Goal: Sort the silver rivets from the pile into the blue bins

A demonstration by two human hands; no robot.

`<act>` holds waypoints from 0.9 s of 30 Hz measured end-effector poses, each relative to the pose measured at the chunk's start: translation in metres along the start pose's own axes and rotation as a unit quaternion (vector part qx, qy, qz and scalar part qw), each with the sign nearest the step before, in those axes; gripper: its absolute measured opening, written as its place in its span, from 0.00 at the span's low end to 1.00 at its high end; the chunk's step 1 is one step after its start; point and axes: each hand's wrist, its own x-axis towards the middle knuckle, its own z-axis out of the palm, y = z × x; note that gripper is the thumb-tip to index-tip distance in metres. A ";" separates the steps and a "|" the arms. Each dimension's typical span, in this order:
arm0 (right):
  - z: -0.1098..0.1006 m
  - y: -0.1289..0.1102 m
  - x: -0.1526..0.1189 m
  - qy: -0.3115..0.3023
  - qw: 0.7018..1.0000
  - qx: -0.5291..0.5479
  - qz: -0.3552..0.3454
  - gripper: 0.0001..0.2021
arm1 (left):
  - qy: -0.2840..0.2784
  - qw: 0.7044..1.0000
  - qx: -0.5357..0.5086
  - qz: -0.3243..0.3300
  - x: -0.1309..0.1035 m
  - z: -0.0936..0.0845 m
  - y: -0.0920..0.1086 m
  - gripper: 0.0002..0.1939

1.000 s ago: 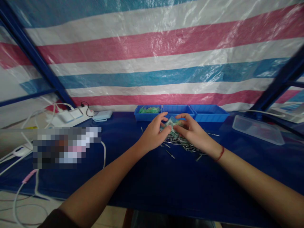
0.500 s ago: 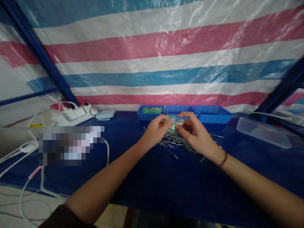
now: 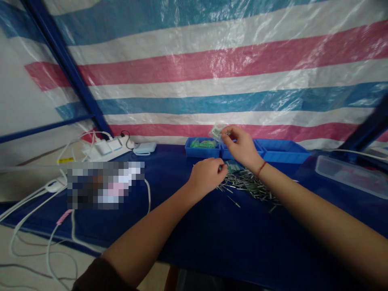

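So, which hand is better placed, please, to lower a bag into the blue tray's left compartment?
The right hand, probably: it holds a clear bag near that compartment, while the left hand is lower, beside the metal pins.

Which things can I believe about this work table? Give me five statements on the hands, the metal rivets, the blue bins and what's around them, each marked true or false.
1. The right hand has a clear plastic bag in its grip. True.
2. The left hand touches the power strip. False: it is by the rivet pile.
3. The green items are in the rightmost bin. False: they are in the leftmost blue bin.
4. A red bracelet circles the right wrist. True.
5. The striped sheet is green and yellow. False: it is red, white and blue.
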 end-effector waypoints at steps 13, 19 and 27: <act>-0.042 0.025 -0.037 -0.206 0.937 -0.278 0.041 0.19 | 0.016 0.997 -0.070 -0.004 0.000 0.010 -0.009 0.10; -0.036 0.032 -0.062 -0.214 0.892 -0.397 0.028 0.25 | -0.015 0.998 -0.059 0.012 -0.001 0.014 -0.005 0.11; -0.036 0.028 -0.061 -0.140 0.944 -0.287 0.080 0.10 | 0.002 0.999 -0.039 0.035 0.000 0.019 -0.004 0.11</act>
